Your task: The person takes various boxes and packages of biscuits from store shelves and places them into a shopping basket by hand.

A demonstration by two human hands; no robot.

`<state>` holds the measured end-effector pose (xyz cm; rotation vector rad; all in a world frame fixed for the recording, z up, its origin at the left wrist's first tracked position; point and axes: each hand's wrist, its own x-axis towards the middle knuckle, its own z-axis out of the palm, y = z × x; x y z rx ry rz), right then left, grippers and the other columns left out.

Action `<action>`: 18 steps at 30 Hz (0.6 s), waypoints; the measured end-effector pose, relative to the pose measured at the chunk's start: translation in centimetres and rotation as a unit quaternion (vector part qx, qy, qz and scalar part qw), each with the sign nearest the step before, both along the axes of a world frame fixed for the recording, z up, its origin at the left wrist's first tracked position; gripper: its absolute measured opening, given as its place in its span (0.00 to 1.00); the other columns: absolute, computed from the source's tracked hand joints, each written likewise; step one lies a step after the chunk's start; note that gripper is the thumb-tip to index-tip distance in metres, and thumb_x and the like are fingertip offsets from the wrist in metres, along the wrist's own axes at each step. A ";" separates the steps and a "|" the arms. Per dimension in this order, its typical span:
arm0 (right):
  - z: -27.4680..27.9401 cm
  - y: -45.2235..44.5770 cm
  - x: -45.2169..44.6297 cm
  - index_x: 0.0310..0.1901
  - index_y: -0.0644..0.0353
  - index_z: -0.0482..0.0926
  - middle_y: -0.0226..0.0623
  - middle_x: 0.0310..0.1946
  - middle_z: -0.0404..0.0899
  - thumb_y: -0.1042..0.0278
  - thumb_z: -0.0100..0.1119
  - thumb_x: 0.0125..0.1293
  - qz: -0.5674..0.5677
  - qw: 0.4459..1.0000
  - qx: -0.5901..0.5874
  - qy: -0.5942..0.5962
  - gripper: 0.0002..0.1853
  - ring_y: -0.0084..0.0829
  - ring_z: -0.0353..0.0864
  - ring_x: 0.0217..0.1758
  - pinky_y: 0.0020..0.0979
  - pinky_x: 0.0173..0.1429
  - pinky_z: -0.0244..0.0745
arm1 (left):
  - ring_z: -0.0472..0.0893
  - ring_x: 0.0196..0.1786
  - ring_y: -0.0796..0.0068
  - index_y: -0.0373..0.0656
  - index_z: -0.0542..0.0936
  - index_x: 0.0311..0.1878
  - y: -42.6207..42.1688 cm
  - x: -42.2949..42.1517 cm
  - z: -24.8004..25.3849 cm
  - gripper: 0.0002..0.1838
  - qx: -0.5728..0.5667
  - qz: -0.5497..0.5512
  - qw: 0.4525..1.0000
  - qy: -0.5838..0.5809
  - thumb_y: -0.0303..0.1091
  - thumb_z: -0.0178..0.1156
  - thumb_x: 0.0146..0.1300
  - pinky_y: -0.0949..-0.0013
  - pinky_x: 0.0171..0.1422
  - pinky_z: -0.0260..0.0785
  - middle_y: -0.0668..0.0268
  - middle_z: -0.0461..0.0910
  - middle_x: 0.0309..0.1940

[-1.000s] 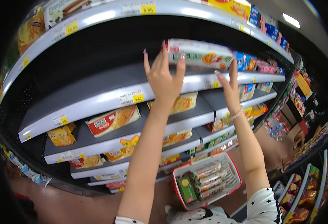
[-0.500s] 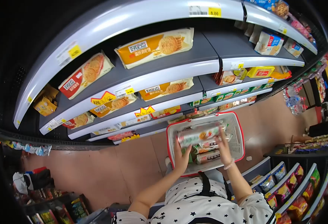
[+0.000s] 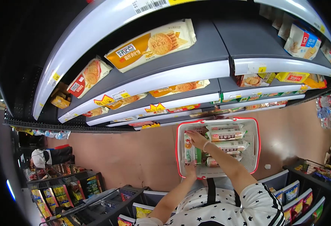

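A white and red shopping basket [image 3: 256,150] with biscuit packs in it is below me. Along its left wall lies a white and green biscuit pack [image 3: 188,147], now lengthwise front to back. My right hand [image 3: 197,139], fingers curled, grips the pack's far end. At the near end my left hand [image 3: 190,171] holds it, the fingers partly hidden by the basket rim. Beside it stands a narrow green pack [image 3: 197,155]. Several more biscuit packs [image 3: 227,135] lie crosswise to the right, partly covered by my right forearm.
Shelves ahead carry an orange biscuit pack [image 3: 154,43], a red one [image 3: 89,77] and white-blue bags [image 3: 302,42]. Snack racks [image 3: 301,203] stand close behind me on the right. A person [image 3: 50,156] is in the aisle at left. Bottles [image 3: 325,112] stand at far right.
The white and green pack, held crosswise above the basket before, has been turned and lowered against the left wall. Both hands moved left within the basket, and the view shifted.
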<state>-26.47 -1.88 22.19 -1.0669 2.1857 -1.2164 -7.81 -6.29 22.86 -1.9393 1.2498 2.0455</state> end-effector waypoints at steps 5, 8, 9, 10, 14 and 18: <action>-1.5 0.4 1.0 0.63 0.62 0.64 0.48 0.64 0.61 0.69 0.55 0.61 -0.056 0.991 -0.006 0.118 0.27 0.49 0.60 0.67 0.41 0.71 0.57 | 0.73 0.34 0.76 0.46 0.75 0.39 -1.9 2.6 -4.3 0.08 -0.015 -0.209 0.974 0.090 0.27 0.53 0.56 0.72 0.37 0.67 0.69 0.74 0.32; 3.3 3.2 0.6 0.62 0.59 0.66 0.47 0.63 0.61 0.68 0.58 0.60 -0.093 0.984 0.014 0.151 0.27 0.47 0.62 0.66 0.43 0.70 0.59 | 0.74 0.38 0.73 0.46 0.76 0.43 -1.1 -1.2 3.7 0.10 0.097 0.007 0.995 -0.007 0.35 0.52 0.59 0.67 0.45 0.69 0.67 0.74 0.35; 5.1 4.5 0.0 0.61 0.59 0.68 0.47 0.62 0.63 0.68 0.59 0.60 -0.104 0.988 -0.022 0.109 0.26 0.46 0.64 0.65 0.43 0.69 0.60 | 0.74 0.39 0.73 0.46 0.76 0.45 -1.2 -1.5 3.9 0.12 0.093 0.004 0.995 -0.034 0.38 0.51 0.60 0.64 0.49 0.69 0.67 0.74 0.36; 7.9 5.6 -1.3 0.61 0.59 0.68 0.47 0.62 0.63 0.68 0.59 0.60 -0.104 0.986 -0.026 0.125 0.26 0.46 0.64 0.65 0.43 0.69 0.60 | 0.74 0.39 0.73 0.46 0.76 0.45 -1.3 -2.8 5.9 0.12 0.091 0.003 0.996 -0.017 0.38 0.51 0.60 0.64 0.49 0.69 0.67 0.74 0.36; 25.0 8.9 -8.1 0.52 0.59 0.73 0.42 0.51 0.73 0.71 0.62 0.55 -0.129 0.927 -0.176 0.304 0.21 0.45 0.74 0.54 0.41 0.56 0.70 | 0.74 0.49 0.71 0.42 0.73 0.54 -3.4 -10.1 17.9 0.15 -0.110 -0.250 0.929 0.247 0.31 0.50 0.65 0.65 0.57 0.67 0.65 0.75 0.45; 45.1 8.5 -13.2 0.48 0.57 0.75 0.40 0.48 0.76 0.77 0.62 0.49 -0.168 0.731 -0.343 0.566 0.21 0.41 0.76 0.50 0.40 0.51 0.69 | 0.68 0.60 0.65 0.39 0.56 0.67 -7.4 -19.5 39.4 0.31 -0.439 -0.244 0.656 0.563 0.27 0.56 0.63 0.62 0.64 0.60 0.53 0.62 0.61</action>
